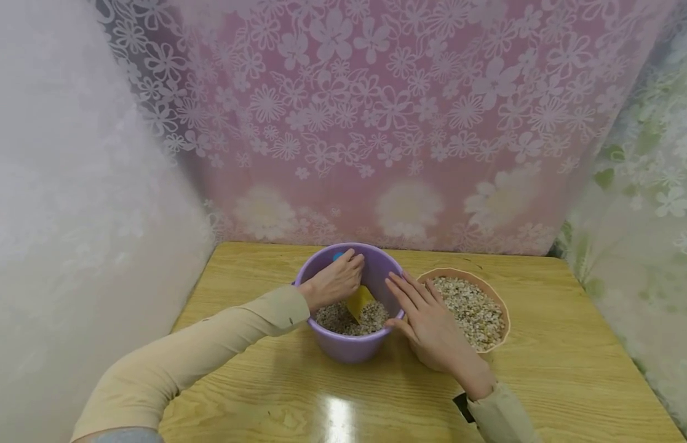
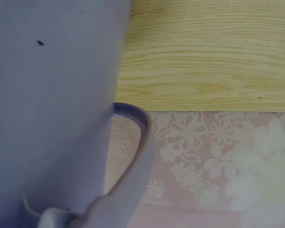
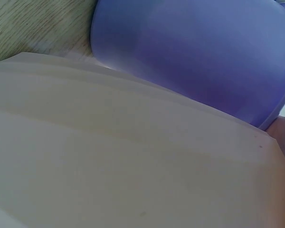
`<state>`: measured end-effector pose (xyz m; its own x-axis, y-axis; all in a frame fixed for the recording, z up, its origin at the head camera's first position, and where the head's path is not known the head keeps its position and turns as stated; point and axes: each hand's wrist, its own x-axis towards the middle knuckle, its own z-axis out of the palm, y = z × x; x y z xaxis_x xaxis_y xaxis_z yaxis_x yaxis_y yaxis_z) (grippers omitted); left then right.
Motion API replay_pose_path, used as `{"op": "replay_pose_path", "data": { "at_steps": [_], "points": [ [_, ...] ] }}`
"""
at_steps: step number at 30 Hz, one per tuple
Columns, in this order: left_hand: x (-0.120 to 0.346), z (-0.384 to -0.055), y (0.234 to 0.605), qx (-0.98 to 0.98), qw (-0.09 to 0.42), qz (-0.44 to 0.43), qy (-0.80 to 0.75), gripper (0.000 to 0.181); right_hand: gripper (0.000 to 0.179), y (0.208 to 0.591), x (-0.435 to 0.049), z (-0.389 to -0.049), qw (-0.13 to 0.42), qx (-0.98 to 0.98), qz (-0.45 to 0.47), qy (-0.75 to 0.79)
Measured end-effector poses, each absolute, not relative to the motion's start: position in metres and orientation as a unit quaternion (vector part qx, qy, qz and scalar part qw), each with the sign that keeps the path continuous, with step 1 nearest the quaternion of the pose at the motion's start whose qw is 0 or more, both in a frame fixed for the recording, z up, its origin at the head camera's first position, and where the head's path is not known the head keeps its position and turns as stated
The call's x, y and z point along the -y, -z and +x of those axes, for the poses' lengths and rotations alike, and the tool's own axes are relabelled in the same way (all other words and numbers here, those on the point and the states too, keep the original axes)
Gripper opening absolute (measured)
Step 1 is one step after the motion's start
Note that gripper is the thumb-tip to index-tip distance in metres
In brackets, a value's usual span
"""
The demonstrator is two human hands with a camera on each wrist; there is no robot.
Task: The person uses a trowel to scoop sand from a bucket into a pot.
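Observation:
In the head view, a purple bucket [image 1: 349,351] stands on the table, with a grainy, gravel-like mix [image 1: 371,320] inside. My left hand [image 1: 334,283] reaches over its rim and grips a small shovel. The shovel's yellow blade [image 1: 358,300] dips into the grains, and a blue part [image 1: 338,256] shows beyond the knuckles. My right hand [image 1: 434,326] lies with straightened fingers against the bucket's right rim. Partly behind that hand is a shallow tan bowl [image 1: 507,320] holding similar pale grains [image 1: 473,311]. Neither hand's grip shows in the left wrist view, where the bucket wall [image 2: 52,104] fills the left side.
A wood-grain table [image 1: 254,381] carries both containers. Flowered cloth [image 1: 376,123] hangs behind it, with more cloth at both sides. The bucket's side handle [image 2: 142,142] sticks out in the left wrist view. In the right wrist view the bowl's outer wall [image 3: 123,156] stands close to the bucket.

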<state>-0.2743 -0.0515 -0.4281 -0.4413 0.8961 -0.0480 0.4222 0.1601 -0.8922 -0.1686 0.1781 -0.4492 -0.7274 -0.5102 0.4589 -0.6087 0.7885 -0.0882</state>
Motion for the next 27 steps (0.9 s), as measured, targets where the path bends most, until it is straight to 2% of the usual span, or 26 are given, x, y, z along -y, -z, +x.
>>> {"op": "replay_pose_path", "data": {
  "at_steps": [7,13,20,27],
  "points": [
    [0.050,-0.270,0.429,0.737,0.253,-0.472,-0.412,0.028,0.077,0.448,-0.179,-0.169,0.221,0.919,0.307,-0.110],
    [0.055,-0.269,0.432,0.788,0.222,-0.455,-0.352,0.025,0.078,0.450,-0.178,-0.170,0.220,0.919,0.310,-0.109],
    [0.066,-0.267,0.430,0.831,0.217,-0.445,-0.254,0.049,0.081,0.453,-0.177,-0.169,0.236,0.913,0.315,-0.106],
    [0.076,-0.262,0.422,0.871,0.197,-0.417,-0.171,0.051,0.078,0.449,-0.179,-0.168,0.225,0.918,0.307,-0.108]
  ]
}}
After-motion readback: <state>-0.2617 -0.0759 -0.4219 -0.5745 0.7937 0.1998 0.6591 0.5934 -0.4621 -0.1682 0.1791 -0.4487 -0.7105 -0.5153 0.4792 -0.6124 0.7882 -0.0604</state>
